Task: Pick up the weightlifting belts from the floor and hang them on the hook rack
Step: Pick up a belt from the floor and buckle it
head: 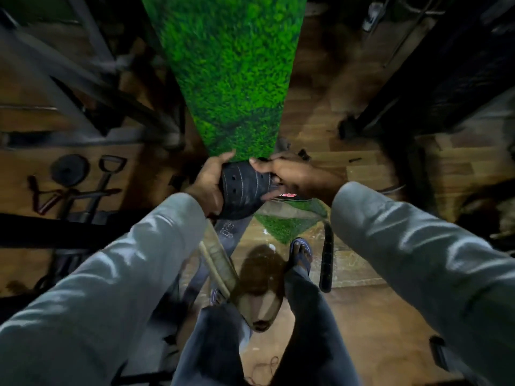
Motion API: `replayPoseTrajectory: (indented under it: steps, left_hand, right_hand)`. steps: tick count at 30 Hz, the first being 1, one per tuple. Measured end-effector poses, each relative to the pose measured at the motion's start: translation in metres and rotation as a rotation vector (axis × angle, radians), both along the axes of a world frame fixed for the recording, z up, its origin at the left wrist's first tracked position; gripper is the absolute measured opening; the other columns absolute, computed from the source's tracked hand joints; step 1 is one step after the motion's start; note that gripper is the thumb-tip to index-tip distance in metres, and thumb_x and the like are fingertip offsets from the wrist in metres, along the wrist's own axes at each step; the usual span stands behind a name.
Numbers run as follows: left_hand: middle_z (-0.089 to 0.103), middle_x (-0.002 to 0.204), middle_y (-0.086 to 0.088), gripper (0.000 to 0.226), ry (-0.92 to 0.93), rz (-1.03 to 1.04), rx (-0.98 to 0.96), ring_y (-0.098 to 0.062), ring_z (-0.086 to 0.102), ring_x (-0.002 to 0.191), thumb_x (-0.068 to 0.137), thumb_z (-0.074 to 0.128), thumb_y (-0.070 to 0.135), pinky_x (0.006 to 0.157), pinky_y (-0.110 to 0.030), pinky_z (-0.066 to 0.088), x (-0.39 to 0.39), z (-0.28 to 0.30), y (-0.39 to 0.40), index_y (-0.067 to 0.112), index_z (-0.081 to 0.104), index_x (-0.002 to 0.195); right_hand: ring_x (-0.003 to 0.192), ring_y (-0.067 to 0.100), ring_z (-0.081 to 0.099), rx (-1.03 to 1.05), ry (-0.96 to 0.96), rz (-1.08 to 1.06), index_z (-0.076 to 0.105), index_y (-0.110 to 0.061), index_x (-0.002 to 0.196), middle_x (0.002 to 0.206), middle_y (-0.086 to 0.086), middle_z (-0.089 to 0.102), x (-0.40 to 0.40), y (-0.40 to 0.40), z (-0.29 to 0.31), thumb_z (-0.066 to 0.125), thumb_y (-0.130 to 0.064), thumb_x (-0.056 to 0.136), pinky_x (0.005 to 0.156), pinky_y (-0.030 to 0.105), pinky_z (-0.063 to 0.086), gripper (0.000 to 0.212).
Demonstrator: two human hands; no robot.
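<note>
I hold the black belt (245,188) with both hands, my left hand (207,185) and right hand (292,178) closed on its holed end, low against the green pillar (228,79). No hook rack is visible; I should grip firmly so the tail hangs free.

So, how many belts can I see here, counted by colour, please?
Black belt held in both hands: 1
Black belt on the floor: 1
Tan belt hanging below the left hand: 1
Total: 3
</note>
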State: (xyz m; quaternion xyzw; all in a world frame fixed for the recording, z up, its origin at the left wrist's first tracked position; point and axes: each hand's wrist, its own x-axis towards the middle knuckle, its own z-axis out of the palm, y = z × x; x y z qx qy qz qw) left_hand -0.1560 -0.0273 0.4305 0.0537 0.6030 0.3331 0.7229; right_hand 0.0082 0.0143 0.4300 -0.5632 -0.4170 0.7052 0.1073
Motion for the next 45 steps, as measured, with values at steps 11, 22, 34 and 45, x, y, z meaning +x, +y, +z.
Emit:
replayPoseTrajectory:
  steps: [11,22,34,45]
  left_hand:
    - [0.077,0.078,-0.008,0.016,-0.033,-0.232,0.279,-0.021,0.074,0.065,0.099,0.061,0.021,0.069,-0.029,0.061,-0.01,0.177,-0.055,0.01,0.072,0.095]
    - [0.058,0.14,-0.019,0.11,-0.021,-0.295,0.323,-0.041,0.055,0.121,0.069,0.062,0.089,0.098,-0.052,0.05,-0.006,0.217,-0.068,0.005,0.061,0.139]
    - [0.079,0.093,-0.009,0.021,0.101,-0.176,0.465,-0.021,0.076,0.082,0.098,0.065,0.016,0.077,-0.034,0.064,0.017,0.268,-0.023,0.003,0.073,0.112]
    - [0.08,0.112,-0.01,0.024,0.214,-0.454,0.613,-0.022,0.075,0.103,0.088,0.078,0.01,0.085,-0.037,0.06,0.006,0.263,-0.056,0.007,0.078,0.111]
  right_hand:
    - [0.095,0.029,0.073,-0.177,0.153,-0.382,0.075,-0.015,0.111,0.105,0.013,0.078,-0.013,-0.07,0.171,0.066,-0.058,0.088,0.097,0.044,0.056,0.05]
    - [0.073,0.022,0.078,-0.024,0.209,-0.305,0.076,-0.007,0.102,0.085,0.01,0.08,0.026,-0.056,0.258,0.071,-0.013,0.092,0.067,0.034,0.065,0.013]
    - [0.102,0.025,0.071,0.274,0.139,0.073,0.075,-0.011,0.121,0.114,0.006,0.079,0.062,-0.07,0.261,0.076,-0.034,0.09,0.079,0.031,0.057,0.038]
    - [0.098,0.022,0.073,0.153,0.3,-0.154,0.072,-0.011,0.116,0.101,0.006,0.08,0.049,-0.042,0.277,0.064,-0.023,0.1,0.085,0.034,0.06,0.022]
